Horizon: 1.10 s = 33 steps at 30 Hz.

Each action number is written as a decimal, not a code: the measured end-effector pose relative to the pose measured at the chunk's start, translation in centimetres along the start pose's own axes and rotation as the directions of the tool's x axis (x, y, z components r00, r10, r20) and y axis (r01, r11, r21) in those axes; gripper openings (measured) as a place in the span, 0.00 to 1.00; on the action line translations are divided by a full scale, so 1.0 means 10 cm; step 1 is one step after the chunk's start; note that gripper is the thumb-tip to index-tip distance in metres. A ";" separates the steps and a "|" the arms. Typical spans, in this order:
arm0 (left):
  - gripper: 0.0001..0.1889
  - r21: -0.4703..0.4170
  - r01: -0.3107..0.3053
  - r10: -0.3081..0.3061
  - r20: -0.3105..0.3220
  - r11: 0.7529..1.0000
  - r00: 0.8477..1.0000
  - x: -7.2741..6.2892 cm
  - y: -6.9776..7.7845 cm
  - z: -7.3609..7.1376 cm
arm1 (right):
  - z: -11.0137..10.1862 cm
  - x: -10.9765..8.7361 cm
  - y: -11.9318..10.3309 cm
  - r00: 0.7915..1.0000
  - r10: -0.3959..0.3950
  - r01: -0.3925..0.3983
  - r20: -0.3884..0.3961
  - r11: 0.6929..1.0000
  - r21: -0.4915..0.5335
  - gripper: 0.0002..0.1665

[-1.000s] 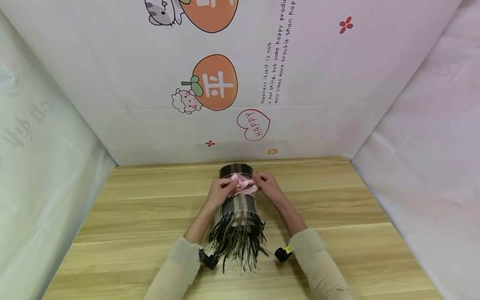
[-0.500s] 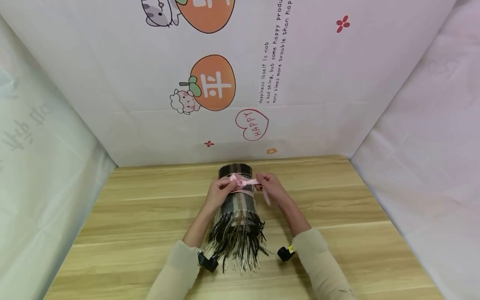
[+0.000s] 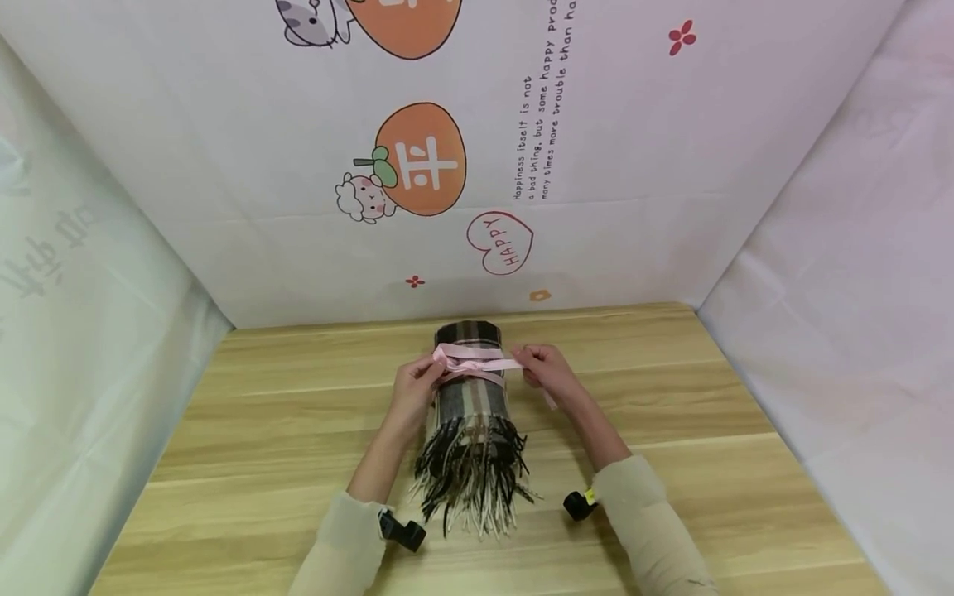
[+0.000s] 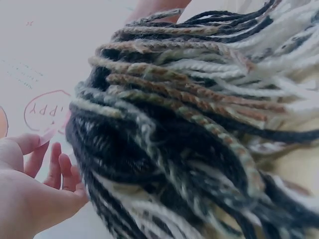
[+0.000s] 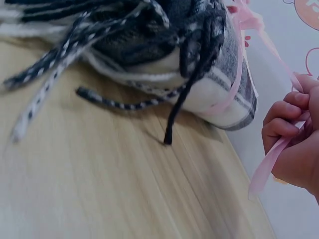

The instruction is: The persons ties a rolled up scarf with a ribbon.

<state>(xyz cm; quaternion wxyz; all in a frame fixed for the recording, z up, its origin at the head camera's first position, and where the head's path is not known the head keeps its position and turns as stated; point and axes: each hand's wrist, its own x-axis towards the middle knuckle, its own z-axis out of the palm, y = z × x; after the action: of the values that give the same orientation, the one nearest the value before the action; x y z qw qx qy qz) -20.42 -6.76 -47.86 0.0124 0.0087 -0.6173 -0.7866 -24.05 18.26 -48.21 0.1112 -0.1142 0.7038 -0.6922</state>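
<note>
A rolled plaid scarf lies on the wooden table, its black and cream fringe toward me. Round its far half runs a pink ribbon, knotted on top. On the left, my left hand pinches a ribbon loop between thumb and fingertips; in the left wrist view the other fingers are spread loosely. My right hand grips the ribbon's other part to the right of the roll, drawn straight from the knot. A loose ribbon tail hangs from the curled right fingers in the right wrist view.
The wooden table extends on both sides of the scarf. A white printed backdrop rises at its far edge, with white sheets at left and right. A small black camera sits at the left wrist, another at the right.
Both hands have moved apart, the left to the left and the right to the right. The bunched ribbon over the scarf has been drawn out straighter, with a tail now hanging from the right hand.
</note>
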 end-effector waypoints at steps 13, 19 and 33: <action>0.12 -0.458 0.200 -0.229 -0.008 0.866 0.973 -0.07 0.03 -0.34 | -0.21 -0.08 0.07 0.992 -0.065 0.028 -0.105 0.945 -0.327 0.29; 0.12 -0.567 0.277 -0.316 0.030 0.776 0.948 -0.12 -0.01 -0.42 | -0.27 -0.18 0.07 0.973 -0.176 0.033 -0.152 0.751 -0.660 0.29; 0.06 -0.743 0.293 -0.494 -0.057 0.601 0.868 -0.15 -0.05 -0.45 | -0.40 -0.26 0.19 0.992 -0.089 -0.023 -0.085 0.541 -0.841 0.18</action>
<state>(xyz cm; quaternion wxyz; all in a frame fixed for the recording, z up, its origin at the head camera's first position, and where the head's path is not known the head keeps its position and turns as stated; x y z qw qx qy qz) -18.81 -10.98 -49.44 -0.0806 0.2419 -0.2385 -0.9371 -22.81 22.90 -50.07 -0.0116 -0.1259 0.9522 -0.2782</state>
